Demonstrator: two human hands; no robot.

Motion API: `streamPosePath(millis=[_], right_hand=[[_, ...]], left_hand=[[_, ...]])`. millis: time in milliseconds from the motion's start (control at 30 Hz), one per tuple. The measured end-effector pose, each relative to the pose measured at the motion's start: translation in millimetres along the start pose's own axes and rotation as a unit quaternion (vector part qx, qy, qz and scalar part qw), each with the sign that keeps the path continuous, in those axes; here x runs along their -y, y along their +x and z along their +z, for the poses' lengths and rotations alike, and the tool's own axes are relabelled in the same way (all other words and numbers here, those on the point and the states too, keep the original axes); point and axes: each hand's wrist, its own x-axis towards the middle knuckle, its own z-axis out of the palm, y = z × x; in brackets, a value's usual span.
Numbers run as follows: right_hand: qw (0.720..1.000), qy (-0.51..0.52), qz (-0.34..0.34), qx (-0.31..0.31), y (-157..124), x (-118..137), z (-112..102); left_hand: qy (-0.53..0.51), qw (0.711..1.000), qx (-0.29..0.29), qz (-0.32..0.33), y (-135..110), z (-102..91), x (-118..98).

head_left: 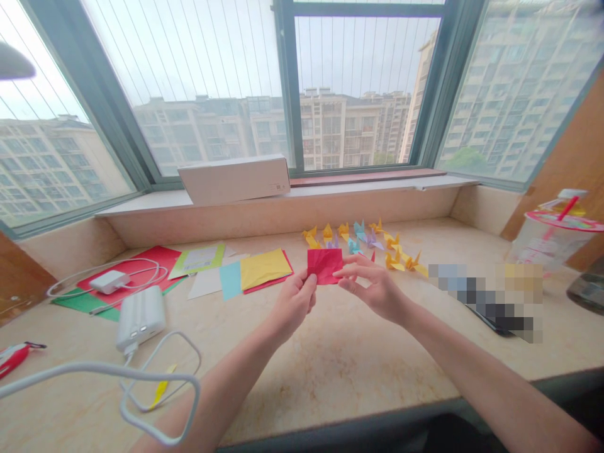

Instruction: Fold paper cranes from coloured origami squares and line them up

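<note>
A small red sheet of paper [325, 264], lightly creased, is held up above the stone ledge. My left hand [298, 294] pinches its lower left corner between thumb and fingers. At the sheet's right edge, the fingers of my right hand [372, 283] are closed on it. Several folded paper cranes [353, 238] in yellow, blue and purple stand just behind the sheet, which partly hides some of them. Left of my hands lies a stack of yellow and red paper [267, 270], beside a light blue sheet [231, 280].
A white power bank [141, 318] with looping cables and a white charger [109, 282] lie at left, near red and green paper. A white box [234, 179] rests on the windowsill. At right are a plastic cup [542, 242] with a straw and a blurred patch.
</note>
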Motion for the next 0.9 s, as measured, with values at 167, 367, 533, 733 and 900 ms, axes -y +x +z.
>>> streamPosePath(millis=[167,367,533,733,900], right_hand=[[0.999,0.009,0.051,0.012,0.2,0.8,-1.2],[0.997,0.010,0.063,0.032,0.8,2.0,-2.3],[0.998,-0.001,0.066,-0.022,0.4,-1.9,3.8],[0.994,-0.019,0.070,-0.084,-1.2,-6.4,7.5],[0.992,-0.035,0.056,-0.108,-1.1,-6.4,5.5]], left_hand=[[0.059,0.997,-0.021,0.041,-0.3,1.4,0.2],[0.072,0.995,-0.007,0.071,-4.5,5.7,-6.4],[0.073,0.995,0.031,0.054,-4.9,6.1,-2.2],[0.052,0.995,0.078,0.023,-8.1,8.0,-0.5],[0.098,0.992,0.069,0.048,-12.1,10.4,-4.1]])
